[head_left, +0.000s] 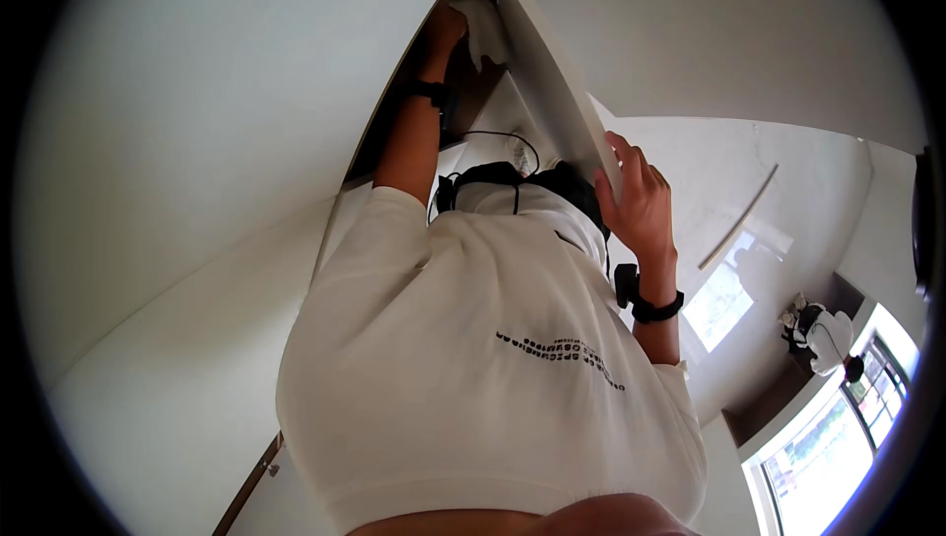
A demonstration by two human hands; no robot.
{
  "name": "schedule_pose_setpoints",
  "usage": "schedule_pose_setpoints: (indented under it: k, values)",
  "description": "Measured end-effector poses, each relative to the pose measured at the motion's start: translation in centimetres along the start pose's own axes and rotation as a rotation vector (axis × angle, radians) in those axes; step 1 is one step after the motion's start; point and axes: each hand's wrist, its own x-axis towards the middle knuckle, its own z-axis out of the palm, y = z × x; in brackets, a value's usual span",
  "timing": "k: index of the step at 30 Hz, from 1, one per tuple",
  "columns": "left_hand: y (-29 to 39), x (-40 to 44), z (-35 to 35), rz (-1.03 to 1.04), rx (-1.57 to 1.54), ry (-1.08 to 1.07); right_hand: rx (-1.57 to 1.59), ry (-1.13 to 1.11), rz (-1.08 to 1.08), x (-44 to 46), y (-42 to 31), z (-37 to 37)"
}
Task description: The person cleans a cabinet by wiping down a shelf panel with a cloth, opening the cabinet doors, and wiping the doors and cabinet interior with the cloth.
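My left hand [448, 28] reaches up into the dark gap of a cabinet and is closed on a pale cloth [481, 29]. The cloth hangs down beside the inner face of the cabinet door [552, 73]. Shadow and the cloth hide part of the fingers. Farther right, my right hand [639, 191] grips the free edge of that door, thumb apart from the fingers. Each wrist wears a black band.
A large pale panel [197, 93] fills the left side. To the right, a thin strip [739, 216] lies on a glossy white surface. White and black items [823, 337] sit on a ledge near a window [823, 457]. A brown rail [248, 485] shows at lower left.
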Motion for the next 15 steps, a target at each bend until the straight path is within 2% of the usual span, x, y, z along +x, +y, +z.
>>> schedule_pose_setpoints:
  k: [4,6,8,10,12,15]
  values:
    - [1.4,-0.3,0.4,-0.040,-0.095,0.008,0.071,0.034,-0.015,0.3,0.1,0.3]
    - [5.9,-1.1,-1.4,-0.266,-0.108,-0.226,0.109,0.030,0.006,0.2,0.0,0.4]
    - [6.8,-1.3,-2.0,-0.254,-0.045,-0.256,0.117,0.029,0.010,0.4,0.1,0.4]
    - [4.1,-2.0,-0.1,-0.001,0.085,-0.089,0.124,0.029,0.021,0.3,0.0,0.6]
    - [-0.5,-2.1,2.6,-0.046,-0.095,-0.066,0.124,0.022,0.026,0.3,0.0,0.4]
    - [-1.7,-1.8,2.7,-0.058,-0.190,-0.097,0.132,-0.018,0.063,0.1,0.1,0.3]
